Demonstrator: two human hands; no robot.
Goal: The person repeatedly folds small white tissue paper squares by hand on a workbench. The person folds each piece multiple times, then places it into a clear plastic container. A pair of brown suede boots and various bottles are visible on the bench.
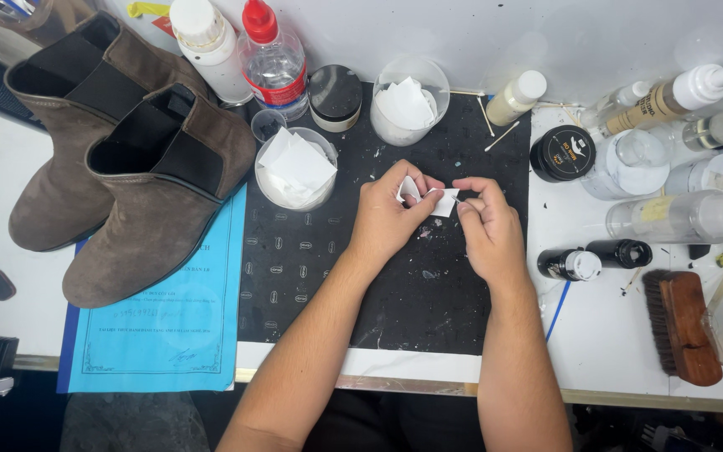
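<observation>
— Hands first: what do they hold?

— Both pinch one small white paper piece (pixel 430 195). The left hand (pixel 385 219) has its fingers closed on the left, curled end. The right hand (pixel 489 236) nips the right edge with thumb and fingertips.

— Which way does it lie?

— Its long side runs left to right, stretched between the two hands, just above the black mat (pixel 311 251) (not touching it, I think). Both hands are equally close.

— And around them?

— Two clear cups of white paper (pixel 296 167) sit just behind the left hand. Two brown boots (pixel 127 184) stand well apart on the left, over a blue sheet (pixel 169 326). Bottles and a wooden brush (pixel 681 322) crowd the white table (pixel 604 335) on the right.
</observation>
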